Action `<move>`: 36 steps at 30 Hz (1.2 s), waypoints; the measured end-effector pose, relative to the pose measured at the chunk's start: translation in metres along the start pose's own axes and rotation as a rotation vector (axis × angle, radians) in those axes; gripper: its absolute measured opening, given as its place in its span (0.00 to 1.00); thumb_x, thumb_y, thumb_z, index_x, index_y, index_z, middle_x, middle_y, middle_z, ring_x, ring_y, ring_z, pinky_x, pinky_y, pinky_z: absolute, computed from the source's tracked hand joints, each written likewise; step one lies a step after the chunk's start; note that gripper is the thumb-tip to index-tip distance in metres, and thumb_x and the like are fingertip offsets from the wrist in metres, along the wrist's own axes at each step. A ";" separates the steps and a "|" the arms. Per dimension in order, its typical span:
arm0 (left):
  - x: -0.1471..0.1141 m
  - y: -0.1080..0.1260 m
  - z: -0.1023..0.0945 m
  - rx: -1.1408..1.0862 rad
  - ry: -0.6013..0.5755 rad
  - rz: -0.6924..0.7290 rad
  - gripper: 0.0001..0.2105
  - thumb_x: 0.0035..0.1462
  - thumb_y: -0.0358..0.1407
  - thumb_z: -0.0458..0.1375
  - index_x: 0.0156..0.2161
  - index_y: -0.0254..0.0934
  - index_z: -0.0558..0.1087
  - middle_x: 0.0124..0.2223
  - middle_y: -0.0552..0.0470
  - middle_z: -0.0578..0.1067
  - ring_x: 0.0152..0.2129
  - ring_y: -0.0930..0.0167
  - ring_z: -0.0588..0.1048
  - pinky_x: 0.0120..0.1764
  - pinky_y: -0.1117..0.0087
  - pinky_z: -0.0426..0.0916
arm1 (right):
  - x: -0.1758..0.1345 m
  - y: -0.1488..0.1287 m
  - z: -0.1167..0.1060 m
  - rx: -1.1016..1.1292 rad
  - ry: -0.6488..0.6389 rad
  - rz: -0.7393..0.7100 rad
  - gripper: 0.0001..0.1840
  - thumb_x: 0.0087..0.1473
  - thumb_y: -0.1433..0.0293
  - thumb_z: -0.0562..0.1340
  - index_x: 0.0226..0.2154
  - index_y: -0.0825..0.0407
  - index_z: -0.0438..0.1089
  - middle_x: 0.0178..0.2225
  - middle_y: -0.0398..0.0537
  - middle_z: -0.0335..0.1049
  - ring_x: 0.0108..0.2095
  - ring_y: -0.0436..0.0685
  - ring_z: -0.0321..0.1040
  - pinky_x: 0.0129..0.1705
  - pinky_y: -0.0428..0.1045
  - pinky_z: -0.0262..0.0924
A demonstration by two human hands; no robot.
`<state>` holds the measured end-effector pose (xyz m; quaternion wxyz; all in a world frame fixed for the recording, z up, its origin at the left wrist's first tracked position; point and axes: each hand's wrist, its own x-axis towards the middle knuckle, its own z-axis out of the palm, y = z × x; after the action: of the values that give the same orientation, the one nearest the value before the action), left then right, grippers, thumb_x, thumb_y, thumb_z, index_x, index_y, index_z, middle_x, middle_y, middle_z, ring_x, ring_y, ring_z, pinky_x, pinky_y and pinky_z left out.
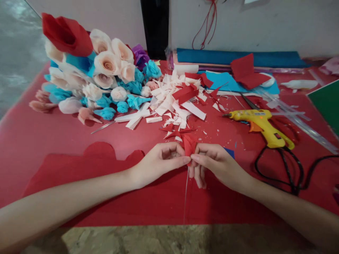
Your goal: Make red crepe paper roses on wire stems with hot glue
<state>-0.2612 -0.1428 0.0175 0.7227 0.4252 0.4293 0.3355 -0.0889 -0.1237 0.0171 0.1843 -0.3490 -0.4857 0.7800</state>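
Observation:
A small red paper flower [189,144] is pinched at its base between my two hands, just above the table's front part. My left hand [161,160] grips it from the left with thumb and fingers. From the other side my right hand [214,162] presses its thumb and forefinger on the same base, its lower fingers curled below. A thin pale wire stem [186,197] hangs down from the flower. Under my forearms lies a red paper sheet [79,169] with rounded lobes cut along its top edge.
Paper flowers [107,65] in white, blue, pink and red are heaped at the back left. Paper scraps [169,93] lie mid-table. On the right are a yellow glue gun [261,123] with a black cord [288,169], clear glue sticks [299,116] and a blue paper roll [238,58].

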 end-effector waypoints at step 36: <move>0.000 -0.005 -0.001 0.033 0.046 0.036 0.06 0.51 0.32 0.57 0.25 0.32 0.69 0.23 0.57 0.69 0.22 0.80 0.65 0.29 0.79 0.61 | 0.002 0.000 -0.004 -0.036 0.050 0.012 0.13 0.55 0.68 0.49 0.23 0.56 0.59 0.20 0.43 0.65 0.15 0.47 0.63 0.15 0.41 0.58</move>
<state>-0.2615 -0.1440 0.0129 0.6994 0.4367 0.4435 0.3512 -0.0874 -0.1193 0.0151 0.1854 -0.3744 -0.4926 0.7634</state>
